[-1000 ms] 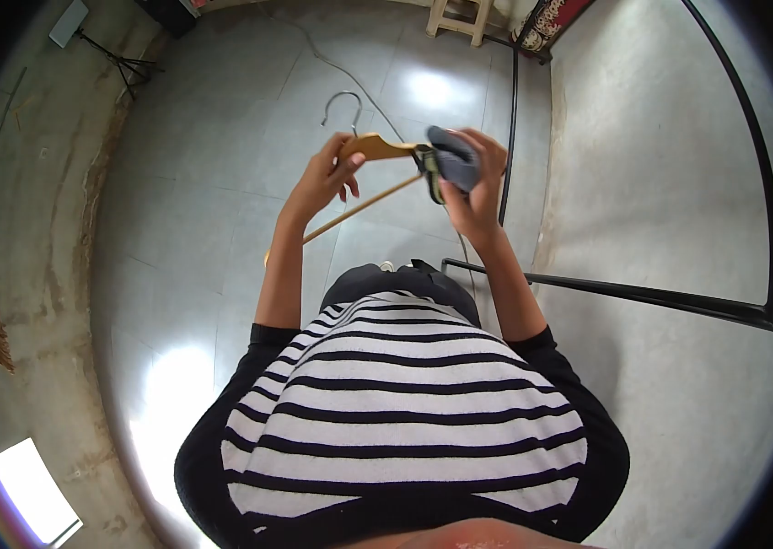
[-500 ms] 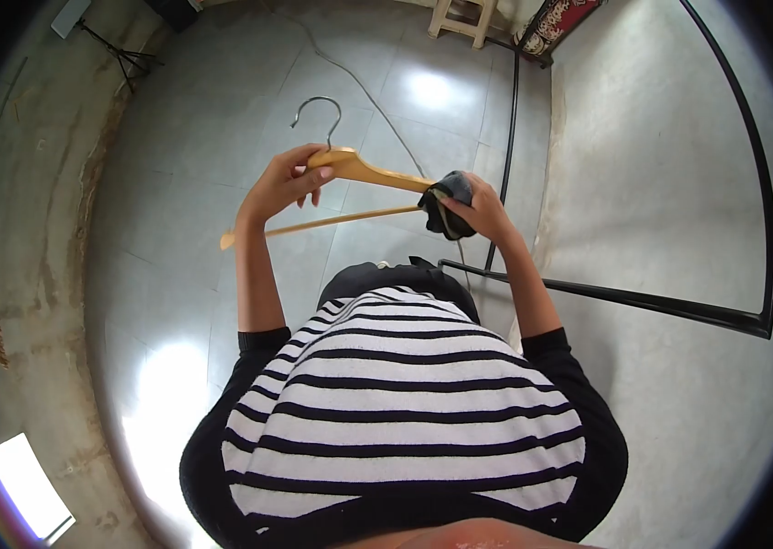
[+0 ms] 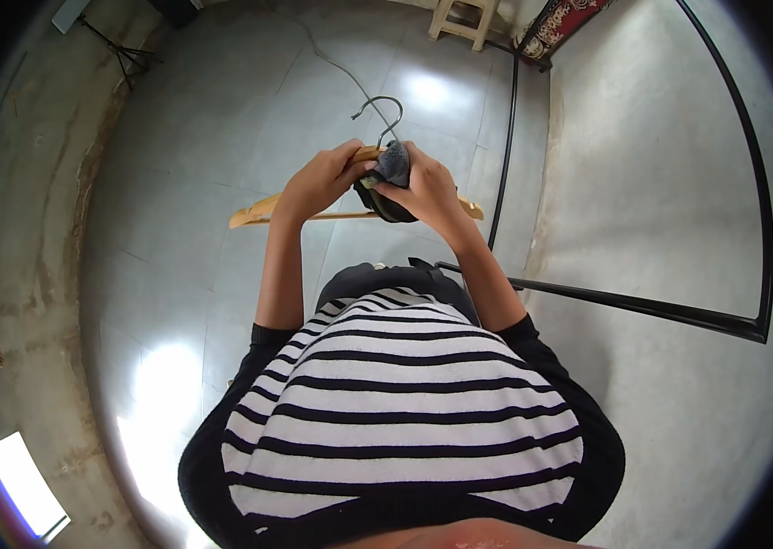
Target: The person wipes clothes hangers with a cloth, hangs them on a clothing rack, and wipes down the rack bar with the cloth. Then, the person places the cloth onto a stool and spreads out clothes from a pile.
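A wooden clothes hanger (image 3: 254, 212) with a metal hook is held up in front of my body, hook pointing away from me. My left hand (image 3: 321, 183) is closed on its wood near the neck. In my right hand (image 3: 429, 190) is a bunched dark grey and greenish cloth (image 3: 394, 166), pressed against the hanger just beside the hook. Part of the cloth hangs over the hanger's lower bar. Both hands cover much of the hanger's shoulders; its two ends stick out at the sides.
A black metal frame (image 3: 643, 300) stands along the right side, with one bar reaching close to my right forearm. At the back are a beige plastic stool (image 3: 462, 23) and a red patterned item (image 3: 556, 27). A cable (image 3: 336, 64) runs across the tiled floor. A tripod (image 3: 126, 55) stands far left.
My right hand has slid the cloth along the hanger from its right arm in to the neck, close to my left hand. The hanger has shifted right and levelled.
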`<state>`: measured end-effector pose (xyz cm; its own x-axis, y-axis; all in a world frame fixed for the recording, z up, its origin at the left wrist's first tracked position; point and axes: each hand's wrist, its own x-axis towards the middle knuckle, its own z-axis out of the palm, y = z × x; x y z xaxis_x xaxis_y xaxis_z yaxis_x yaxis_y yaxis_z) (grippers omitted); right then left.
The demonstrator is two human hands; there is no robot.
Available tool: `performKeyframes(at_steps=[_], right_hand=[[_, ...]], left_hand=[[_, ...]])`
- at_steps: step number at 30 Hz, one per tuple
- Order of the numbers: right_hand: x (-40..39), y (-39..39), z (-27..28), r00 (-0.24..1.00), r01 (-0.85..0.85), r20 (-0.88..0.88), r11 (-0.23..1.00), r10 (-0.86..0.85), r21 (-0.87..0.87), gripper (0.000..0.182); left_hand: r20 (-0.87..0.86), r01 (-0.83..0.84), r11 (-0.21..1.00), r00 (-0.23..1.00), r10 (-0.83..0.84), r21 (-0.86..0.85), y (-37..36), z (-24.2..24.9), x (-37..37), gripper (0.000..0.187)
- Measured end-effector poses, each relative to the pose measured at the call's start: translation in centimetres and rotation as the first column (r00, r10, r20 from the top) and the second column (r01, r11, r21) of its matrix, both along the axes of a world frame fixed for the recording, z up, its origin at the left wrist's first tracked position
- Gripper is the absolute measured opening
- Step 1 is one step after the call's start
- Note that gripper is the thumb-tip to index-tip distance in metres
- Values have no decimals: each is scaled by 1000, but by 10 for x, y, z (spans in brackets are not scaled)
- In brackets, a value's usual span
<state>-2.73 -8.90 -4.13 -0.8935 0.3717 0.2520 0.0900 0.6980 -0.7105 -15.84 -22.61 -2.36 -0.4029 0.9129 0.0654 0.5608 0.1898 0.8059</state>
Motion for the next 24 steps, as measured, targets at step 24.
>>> performKeyframes(at_steps=[24], right_hand=[[-104,79,-23,930,48,-345,970,-130,-237,36]], left_hand=[[-31,129,982,992,-126,139,84,-10,-104,23]])
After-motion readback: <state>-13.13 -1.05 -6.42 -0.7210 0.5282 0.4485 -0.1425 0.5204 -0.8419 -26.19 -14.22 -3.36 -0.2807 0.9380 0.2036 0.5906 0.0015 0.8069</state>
